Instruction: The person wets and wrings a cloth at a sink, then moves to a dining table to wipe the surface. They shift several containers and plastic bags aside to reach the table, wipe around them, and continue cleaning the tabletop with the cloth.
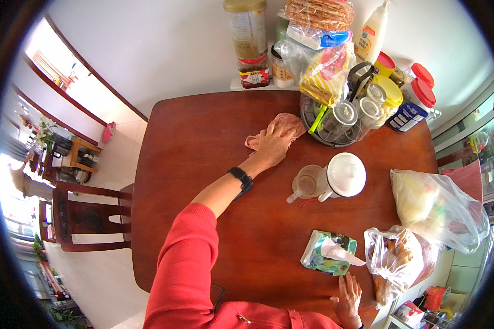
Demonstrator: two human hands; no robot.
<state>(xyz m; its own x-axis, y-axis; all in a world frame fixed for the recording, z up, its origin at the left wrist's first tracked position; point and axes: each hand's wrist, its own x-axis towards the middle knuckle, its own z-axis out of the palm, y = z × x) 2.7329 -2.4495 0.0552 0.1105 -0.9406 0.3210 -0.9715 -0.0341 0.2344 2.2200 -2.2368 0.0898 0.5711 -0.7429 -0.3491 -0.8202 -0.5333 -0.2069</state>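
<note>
My left hand [273, 142], reached out over the dark wooden table [181, 164], has its palm and fingers on a crumpled pink cloth [292, 123]. A black band circles that wrist. Close beyond the cloth stands a round rack [337, 142] of lidded glass jars. My right hand [348, 296] rests on the table near its front edge, fingers apart and holding nothing. Just above its fingertips lies a green tissue pack [331, 251] with one tissue pulled partly out. A clear glass mug [308, 181] stands beside a white lidded mug [346, 174] at mid-table.
On the right lie a plastic bag of pale food [420, 201] and a bag of brown food [395, 251]. Along the wall stand stacked containers [249, 45], a pump bottle [372, 33] and red-lidded jars [422, 92]. A wooden chair [92, 216] is at the left edge.
</note>
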